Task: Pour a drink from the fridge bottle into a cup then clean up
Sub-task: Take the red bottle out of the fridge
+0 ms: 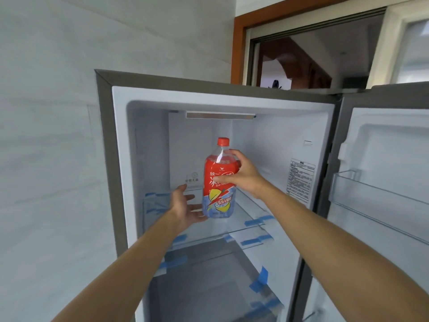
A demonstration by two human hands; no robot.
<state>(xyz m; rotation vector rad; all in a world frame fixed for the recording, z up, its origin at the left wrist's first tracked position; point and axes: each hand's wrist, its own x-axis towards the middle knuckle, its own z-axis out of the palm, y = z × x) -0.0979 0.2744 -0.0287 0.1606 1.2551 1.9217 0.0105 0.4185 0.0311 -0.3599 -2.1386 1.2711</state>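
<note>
- Two bare forearms (144, 249) reach up into the open fridge (108, 159).
- The left hand (185, 206), fingers straight and spread, lies against the bottle's lower side.
- The right hand (242, 171) wraps round the upper part of the bottle (218, 198).
- The bottle is upright, cap on, over the top glass shelf (246, 211).

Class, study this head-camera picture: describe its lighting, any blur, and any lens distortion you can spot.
Head view: soft, even light with no hard shadows, the fridge dimmer lower down; also in the head view, the label on the bottle and the right hand look slightly smeared; the wide lens of the head view slants the fridge's sides.
</note>
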